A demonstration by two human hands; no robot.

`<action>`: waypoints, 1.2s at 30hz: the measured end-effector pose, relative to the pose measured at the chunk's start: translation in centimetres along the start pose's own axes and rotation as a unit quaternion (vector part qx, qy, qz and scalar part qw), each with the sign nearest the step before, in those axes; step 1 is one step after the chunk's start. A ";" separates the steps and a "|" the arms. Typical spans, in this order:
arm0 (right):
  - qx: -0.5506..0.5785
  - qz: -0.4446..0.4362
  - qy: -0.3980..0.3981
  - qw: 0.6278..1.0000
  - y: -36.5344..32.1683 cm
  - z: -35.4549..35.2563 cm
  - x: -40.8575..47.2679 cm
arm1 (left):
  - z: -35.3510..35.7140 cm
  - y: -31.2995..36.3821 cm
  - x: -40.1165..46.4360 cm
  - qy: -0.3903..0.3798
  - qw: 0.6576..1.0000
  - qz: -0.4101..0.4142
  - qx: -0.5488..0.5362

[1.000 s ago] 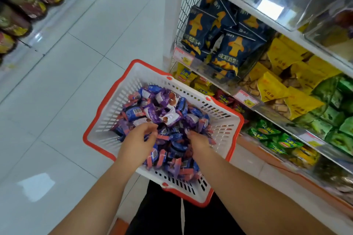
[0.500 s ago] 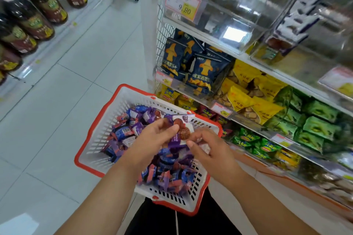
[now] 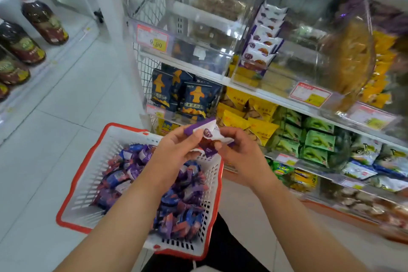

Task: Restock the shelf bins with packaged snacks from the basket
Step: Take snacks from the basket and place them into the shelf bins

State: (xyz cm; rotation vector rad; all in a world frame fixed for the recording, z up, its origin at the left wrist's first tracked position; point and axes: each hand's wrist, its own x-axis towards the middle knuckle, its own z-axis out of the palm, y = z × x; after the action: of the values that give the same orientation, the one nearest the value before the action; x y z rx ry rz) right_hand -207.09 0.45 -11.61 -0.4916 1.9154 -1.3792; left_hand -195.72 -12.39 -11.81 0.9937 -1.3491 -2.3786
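Currently both hands pinch one purple-and-white snack packet [image 3: 207, 133]: left hand [image 3: 176, 150] on its left end, right hand [image 3: 239, 150] on its right. Packet sits above the far right corner of the basket [image 3: 72, 185], white with red rim, full of purple and blue packets, below the hands. Shelf [image 3: 254, 93] beyond and right of the hands: clear bins [image 3: 198, 55], yellow price tags. White floor tiles [image 3: 66, 99] left of the hands, dark bottles [image 3: 44, 20] far left.

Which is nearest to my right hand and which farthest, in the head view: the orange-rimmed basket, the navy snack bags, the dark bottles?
From the right hand:
1. orange-rimmed basket, just left and below.
2. navy snack bags, shelf directly above.
3. dark bottles, far left across the aisle.
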 end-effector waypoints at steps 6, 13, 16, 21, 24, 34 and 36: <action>-0.087 -0.045 0.032 0.995 -3.3 -3.5 -0.4 | 3.9 1.8 0.7 -0.002 0.998 0.065 0.019; -0.182 -0.141 0.160 0.960 -10.7 -10.1 3.3 | 7.5 5.9 3.6 -0.009 0.963 0.203 0.176; -0.251 -0.150 0.181 0.939 -13.2 -12.9 6.9 | 7.8 6.5 5.2 0.014 0.940 0.235 0.246; -0.435 -0.110 0.069 0.891 -13.6 -13.3 12.6 | 8.3 6.2 7.1 0.052 0.830 0.347 0.434; -0.469 -0.090 0.029 0.878 -12.9 -12.5 14.2 | 8.4 5.9 7.9 0.061 0.757 0.403 0.511; -0.484 -0.069 0.030 0.872 -12.7 -11.4 15.4 | 9.9 7.3 10.0 -0.008 0.575 0.436 0.693; -0.488 -0.073 0.027 0.869 -12.7 -11.4 15.5 | 10.7 8.2 10.3 -0.011 0.557 0.386 0.736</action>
State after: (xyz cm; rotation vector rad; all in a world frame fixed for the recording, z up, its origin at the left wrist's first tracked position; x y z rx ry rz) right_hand -227.13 -6.86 -2.89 -1.0864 2.5786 -0.3819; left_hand -211.45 -14.92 -5.91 0.2556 -2.8757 -0.2107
